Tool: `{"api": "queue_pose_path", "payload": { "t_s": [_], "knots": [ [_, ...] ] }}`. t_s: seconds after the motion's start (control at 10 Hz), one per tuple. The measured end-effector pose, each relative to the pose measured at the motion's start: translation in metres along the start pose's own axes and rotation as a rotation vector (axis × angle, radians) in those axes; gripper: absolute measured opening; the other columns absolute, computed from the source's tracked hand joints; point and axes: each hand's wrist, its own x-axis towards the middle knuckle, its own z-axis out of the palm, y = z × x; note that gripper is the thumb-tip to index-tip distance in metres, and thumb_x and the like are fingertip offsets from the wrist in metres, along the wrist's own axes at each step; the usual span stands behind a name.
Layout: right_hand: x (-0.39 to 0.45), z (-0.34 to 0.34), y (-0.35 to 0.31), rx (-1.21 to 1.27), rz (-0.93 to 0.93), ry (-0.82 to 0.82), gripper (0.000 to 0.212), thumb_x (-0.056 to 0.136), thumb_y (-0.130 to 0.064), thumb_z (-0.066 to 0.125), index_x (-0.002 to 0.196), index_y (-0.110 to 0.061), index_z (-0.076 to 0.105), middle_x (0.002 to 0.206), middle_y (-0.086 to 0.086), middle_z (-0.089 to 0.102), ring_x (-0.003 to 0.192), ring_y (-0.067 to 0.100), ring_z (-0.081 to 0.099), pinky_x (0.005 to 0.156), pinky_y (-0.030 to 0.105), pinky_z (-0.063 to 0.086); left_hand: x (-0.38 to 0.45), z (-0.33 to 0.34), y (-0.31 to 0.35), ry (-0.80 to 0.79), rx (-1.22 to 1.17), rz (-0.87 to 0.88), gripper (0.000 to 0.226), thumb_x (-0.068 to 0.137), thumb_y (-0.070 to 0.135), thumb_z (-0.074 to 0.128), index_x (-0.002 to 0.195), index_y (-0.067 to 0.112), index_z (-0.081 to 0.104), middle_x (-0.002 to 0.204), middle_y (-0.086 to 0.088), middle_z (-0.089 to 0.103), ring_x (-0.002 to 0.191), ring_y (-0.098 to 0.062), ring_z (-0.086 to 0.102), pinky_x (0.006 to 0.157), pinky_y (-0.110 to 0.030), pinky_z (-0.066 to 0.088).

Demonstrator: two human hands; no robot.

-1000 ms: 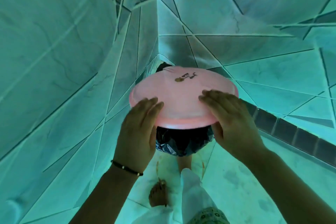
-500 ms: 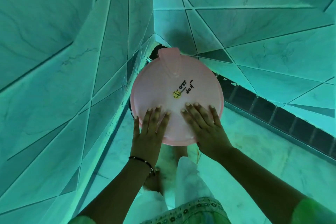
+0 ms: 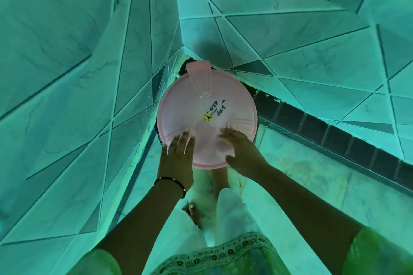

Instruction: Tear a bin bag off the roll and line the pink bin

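Note:
The pink bin stands in the corner of a tiled room, seen from straight above, so only its round pink lid [image 3: 207, 105] shows. The lid lies flat, with a hinge tab at its far edge and a small yellow sticker with handwriting in the middle. My left hand [image 3: 177, 156] lies on the lid's near left part with straight fingers. My right hand [image 3: 240, 152] rests on the near right part, fingers spread and slightly bent. The bin's body and the black bag are hidden under the lid, apart from a thin dark strip at the left rim. No roll is in view.
Tiled walls [image 3: 89, 73] close in at the left and behind the bin. A dark skirting band [image 3: 335, 138] runs along the right wall's foot. Pale floor [image 3: 312, 185] spreads to the right. My bare feet [image 3: 193, 214] and trouser leg stand just in front of the bin.
The lid has come down from tilted to flat on the bin, hiding the black bag. Both hands slid toward the lid's near edge, and my view has shifted to straight above.

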Motion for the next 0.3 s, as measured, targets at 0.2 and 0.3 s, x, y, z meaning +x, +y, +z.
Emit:
{"api": "queue_pose_path", "payload": {
  "t_s": [0.2, 0.3],
  "knots": [
    [-0.085, -0.056, -0.041, 0.268, 0.036, 0.152, 0.024, 0.091, 0.000, 0.046, 0.097, -0.011, 0.067, 0.106, 0.012, 0.069, 0.100, 0.030, 0.064, 0.092, 0.038, 0.049, -0.064, -0.083, 0.033, 0.094, -0.436, -0.057, 0.056, 0.089, 0.015, 0.055, 0.141, 0.011, 0.034, 0.150, -0.004, 0.035, 0.137, -0.023, 0.036, 0.112, -0.035, 0.033],
    [-0.171, -0.081, -0.048, 0.437, 0.056, 0.159, 0.030, 0.092, 0.003, 0.041, 0.086, -0.014, 0.065, 0.101, 0.020, 0.068, 0.093, 0.039, 0.062, 0.078, 0.038, 0.045, -0.125, -0.123, 0.055, 0.189, -0.562, -0.014, 0.047, 0.086, 0.009, 0.057, 0.132, 0.007, 0.046, 0.143, -0.009, 0.044, 0.131, -0.026, 0.043, 0.109, -0.035, 0.036]
  ]
}}
